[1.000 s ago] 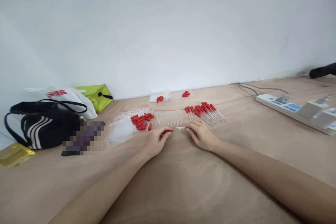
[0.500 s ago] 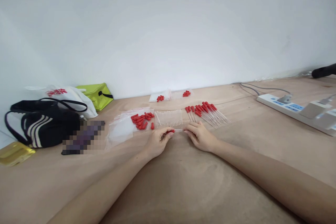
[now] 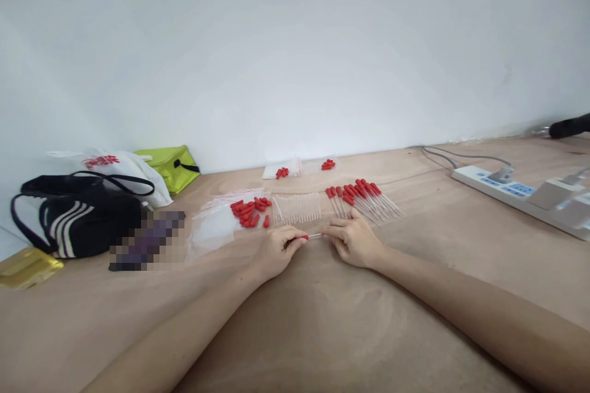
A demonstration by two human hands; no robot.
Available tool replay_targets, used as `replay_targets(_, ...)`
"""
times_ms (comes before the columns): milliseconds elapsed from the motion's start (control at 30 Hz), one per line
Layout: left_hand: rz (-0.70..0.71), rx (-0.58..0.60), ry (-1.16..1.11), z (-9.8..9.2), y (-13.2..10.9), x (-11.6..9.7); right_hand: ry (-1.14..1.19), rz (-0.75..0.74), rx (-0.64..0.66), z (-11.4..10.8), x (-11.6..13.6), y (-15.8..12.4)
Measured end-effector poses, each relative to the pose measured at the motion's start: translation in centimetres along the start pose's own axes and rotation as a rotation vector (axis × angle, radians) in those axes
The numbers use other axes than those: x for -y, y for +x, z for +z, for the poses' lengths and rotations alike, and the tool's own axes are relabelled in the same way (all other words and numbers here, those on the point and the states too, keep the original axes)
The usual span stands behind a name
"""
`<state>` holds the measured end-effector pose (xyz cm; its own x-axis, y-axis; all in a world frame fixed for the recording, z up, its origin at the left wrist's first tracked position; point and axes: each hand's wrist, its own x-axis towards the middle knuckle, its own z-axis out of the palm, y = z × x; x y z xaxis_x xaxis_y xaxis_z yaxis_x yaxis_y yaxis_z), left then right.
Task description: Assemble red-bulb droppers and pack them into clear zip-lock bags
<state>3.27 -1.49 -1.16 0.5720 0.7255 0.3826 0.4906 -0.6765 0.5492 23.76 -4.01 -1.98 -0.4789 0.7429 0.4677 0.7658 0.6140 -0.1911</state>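
Observation:
Between the fingers of my left hand is a red rubber dropper bulb, mostly covered by the fingertips. My right hand pinches a thin clear glass tube, whose left end meets the bulb. How far the tube sits inside the bulb is hidden. Beyond my left hand lies a pile of loose red bulbs. A row of clear tubes rests just past both hands. Past my right hand, several droppers with red bulbs on their tubes are fanned out.
Clear plastic bags lie left of the bulbs. Two small groups of bulbs sit on bags near the wall. A black bag, a green bag and a dark pixelated item are at left. A power strip stands at right.
My hands have shifted slightly toward me, with the bulb and the tube held in line. Less of the red bulb shows past my left fingers now.

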Motion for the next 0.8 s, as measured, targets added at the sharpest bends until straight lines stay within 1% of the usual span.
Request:
replay_targets(133,0.018,-0.007,0.009,-0.1,-0.1,-0.4,0.058,0.023,0.014,0.0,0.4,-0.2)
replay_targets(333,0.133,0.041,0.005,-0.3,-0.2,-0.8,0.214,0.031,0.068,-0.2,0.8,-0.1)
replay_targets(533,0.157,0.069,0.011,-0.2,-0.3,-0.8,0.298,0.074,0.104,-0.2,1.5,0.1)
replay_targets(667,0.191,0.055,0.019,-0.2,0.0,-0.5,0.257,0.089,0.108,-0.1,1.8,0.2)
replay_targets(800,0.184,-0.003,0.026,-0.4,0.2,0.0,0.070,0.050,0.059,-0.6,1.9,0.6)
